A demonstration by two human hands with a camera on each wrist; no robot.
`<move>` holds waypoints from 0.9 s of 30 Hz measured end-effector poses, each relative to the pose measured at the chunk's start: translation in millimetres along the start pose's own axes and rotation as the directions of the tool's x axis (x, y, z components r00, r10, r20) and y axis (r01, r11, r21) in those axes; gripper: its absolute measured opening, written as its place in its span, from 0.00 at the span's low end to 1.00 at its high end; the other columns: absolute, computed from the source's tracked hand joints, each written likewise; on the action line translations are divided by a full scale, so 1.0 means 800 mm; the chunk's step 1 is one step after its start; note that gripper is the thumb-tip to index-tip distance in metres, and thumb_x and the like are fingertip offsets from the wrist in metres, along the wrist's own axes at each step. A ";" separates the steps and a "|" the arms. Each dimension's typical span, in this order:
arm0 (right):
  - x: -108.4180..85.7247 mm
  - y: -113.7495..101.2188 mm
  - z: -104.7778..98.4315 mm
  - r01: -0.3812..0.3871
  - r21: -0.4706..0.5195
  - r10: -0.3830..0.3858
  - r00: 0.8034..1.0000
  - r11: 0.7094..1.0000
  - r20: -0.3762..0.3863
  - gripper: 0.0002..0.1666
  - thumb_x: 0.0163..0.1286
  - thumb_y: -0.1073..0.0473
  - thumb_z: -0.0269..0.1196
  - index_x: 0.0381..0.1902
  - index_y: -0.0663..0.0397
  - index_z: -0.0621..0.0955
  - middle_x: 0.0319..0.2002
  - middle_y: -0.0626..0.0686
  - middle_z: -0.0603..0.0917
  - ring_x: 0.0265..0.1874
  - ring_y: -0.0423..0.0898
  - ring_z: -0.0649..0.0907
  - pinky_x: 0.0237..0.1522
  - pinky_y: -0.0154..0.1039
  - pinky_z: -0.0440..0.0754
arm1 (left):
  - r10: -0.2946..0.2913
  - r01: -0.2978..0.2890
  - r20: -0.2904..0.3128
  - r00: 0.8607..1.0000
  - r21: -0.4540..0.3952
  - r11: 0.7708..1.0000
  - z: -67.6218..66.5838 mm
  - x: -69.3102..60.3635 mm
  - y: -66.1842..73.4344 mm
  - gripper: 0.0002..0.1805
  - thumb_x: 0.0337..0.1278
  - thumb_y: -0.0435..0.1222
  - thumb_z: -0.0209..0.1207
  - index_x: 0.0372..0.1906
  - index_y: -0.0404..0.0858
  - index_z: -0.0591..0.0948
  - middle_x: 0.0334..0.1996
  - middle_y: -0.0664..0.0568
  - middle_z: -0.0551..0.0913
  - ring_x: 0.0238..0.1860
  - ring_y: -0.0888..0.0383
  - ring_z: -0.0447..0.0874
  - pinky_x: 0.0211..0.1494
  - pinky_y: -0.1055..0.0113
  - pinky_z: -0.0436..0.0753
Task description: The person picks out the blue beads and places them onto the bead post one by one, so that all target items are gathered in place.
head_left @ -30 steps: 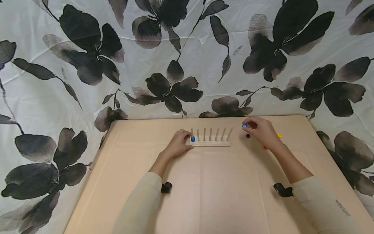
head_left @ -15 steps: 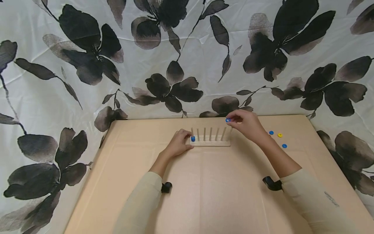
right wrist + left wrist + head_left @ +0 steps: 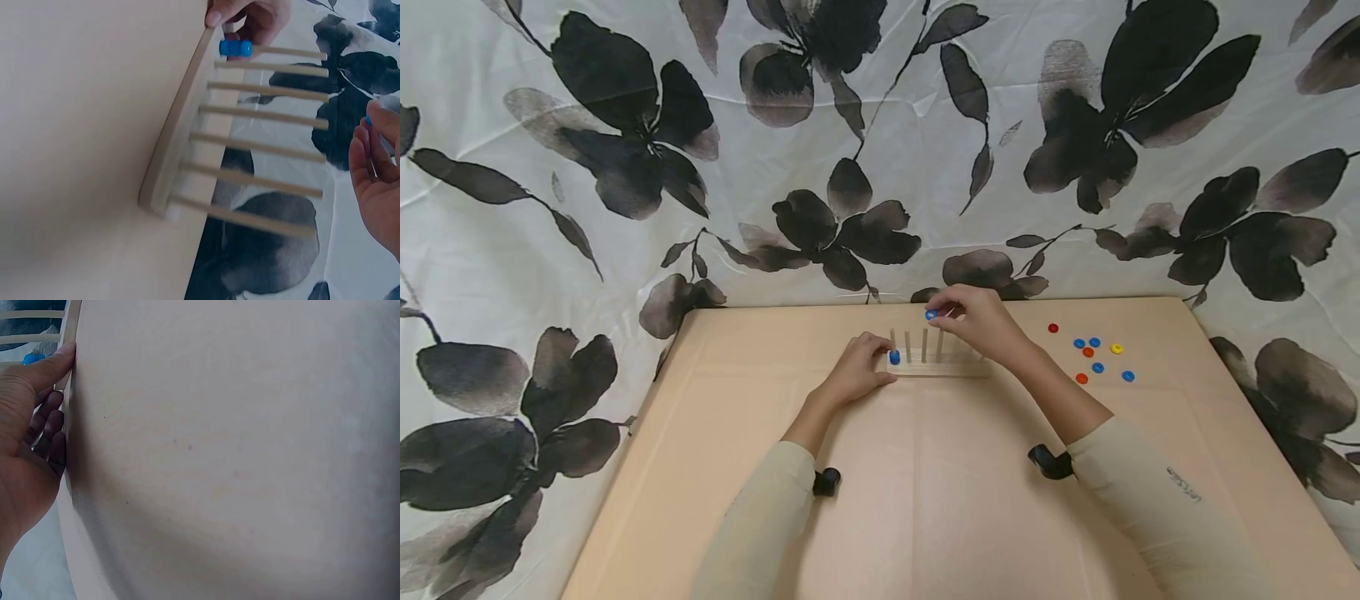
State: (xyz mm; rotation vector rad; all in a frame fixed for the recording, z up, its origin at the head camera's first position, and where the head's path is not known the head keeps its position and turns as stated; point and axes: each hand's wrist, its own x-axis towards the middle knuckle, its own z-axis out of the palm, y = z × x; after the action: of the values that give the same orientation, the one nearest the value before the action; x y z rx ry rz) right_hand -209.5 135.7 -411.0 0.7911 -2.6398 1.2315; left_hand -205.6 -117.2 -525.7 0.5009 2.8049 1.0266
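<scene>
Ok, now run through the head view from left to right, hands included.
Left hand → stacked blue rings → pinched blue ring → right hand → dark red ring → yellow ring → rightmost blue ring.

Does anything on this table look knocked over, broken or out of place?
No, nothing stands out. The left hand holds the peg rack upright, the right hand pinches a blue bead, and the loose beads lie near one another on the table.

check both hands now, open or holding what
Left hand: closed, gripping the peg rack at one end.
Right hand: closed, pinching a blue ring.
</scene>
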 end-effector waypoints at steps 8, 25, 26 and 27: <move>0.020 -0.009 0.030 0.003 -0.002 -0.003 0.998 1.000 0.066 0.09 0.66 0.63 0.73 0.43 0.55 0.89 0.40 0.51 0.90 0.40 0.46 0.86 0.47 0.43 0.87 | 0.017 -0.017 -0.009 1.000 0.002 1.000 0.001 0.000 -0.001 0.29 0.54 0.39 0.76 0.61 0.36 0.81 0.56 0.46 0.78 0.58 0.49 0.72 0.65 0.54 0.74; 0.035 -0.017 0.068 0.022 -0.092 -0.007 0.987 0.995 0.159 0.09 0.66 0.62 0.73 0.44 0.55 0.89 0.41 0.51 0.91 0.42 0.46 0.88 0.50 0.42 0.87 | 0.034 -0.034 -0.015 0.999 0.013 0.999 0.001 0.002 -0.006 0.30 0.53 0.40 0.77 0.60 0.35 0.81 0.56 0.45 0.78 0.56 0.48 0.72 0.63 0.55 0.73; 0.035 -0.017 0.068 0.020 -0.094 -0.005 0.987 0.995 0.160 0.09 0.66 0.62 0.73 0.44 0.55 0.89 0.41 0.51 0.91 0.42 0.46 0.88 0.50 0.42 0.87 | 0.036 -0.035 -0.017 0.999 0.014 0.999 0.001 0.002 -0.006 0.30 0.53 0.40 0.77 0.60 0.36 0.81 0.56 0.45 0.78 0.56 0.48 0.72 0.62 0.55 0.73; 0.034 -0.017 0.069 0.020 -0.097 -0.004 0.987 0.995 0.159 0.09 0.66 0.62 0.73 0.44 0.54 0.89 0.41 0.51 0.91 0.42 0.46 0.88 0.50 0.42 0.87 | 0.036 -0.036 -0.018 0.999 0.014 0.999 0.001 0.002 -0.006 0.30 0.53 0.40 0.77 0.60 0.36 0.81 0.55 0.45 0.78 0.55 0.48 0.72 0.62 0.55 0.74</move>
State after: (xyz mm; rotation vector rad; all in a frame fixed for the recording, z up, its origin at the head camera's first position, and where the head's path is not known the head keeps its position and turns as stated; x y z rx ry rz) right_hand -220.2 76.1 -429.0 0.9231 -2.7911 1.0671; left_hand -208.1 -119.5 -529.4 0.5481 2.8307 1.0241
